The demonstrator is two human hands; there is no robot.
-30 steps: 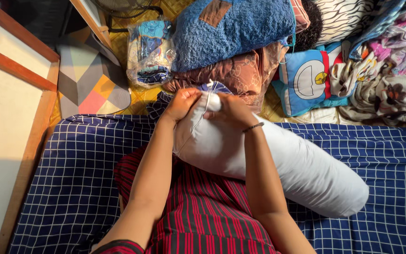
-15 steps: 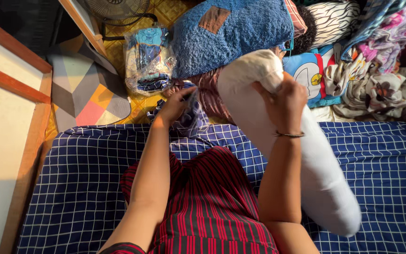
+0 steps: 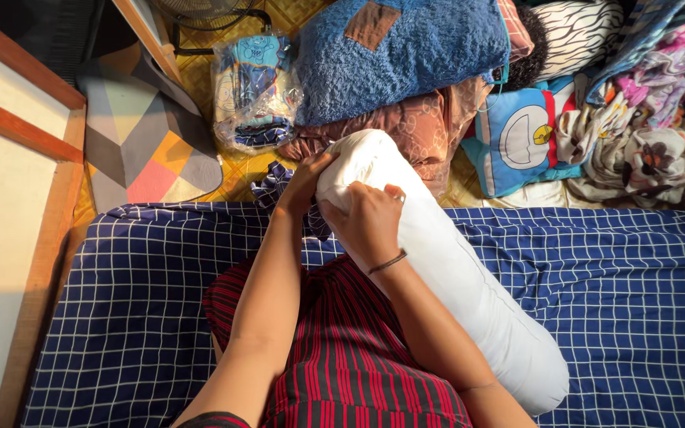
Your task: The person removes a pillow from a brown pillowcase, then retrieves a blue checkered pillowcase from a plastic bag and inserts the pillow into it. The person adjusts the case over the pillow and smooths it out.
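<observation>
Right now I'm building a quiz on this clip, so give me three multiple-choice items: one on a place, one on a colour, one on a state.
1. Where does the bolster lie?
A. on the checked sheet
B. on the mat
C. on the fan

2. What colour is the bolster?
A. red
B. white
C. green

3. How do the hands meet it?
A. both at its far end
B. one only
C. neither

Key:
1 A: its length rests across the sheet.
2 B: plain white all along.
3 A: the left hand and right hand both clasp the far end.
</observation>
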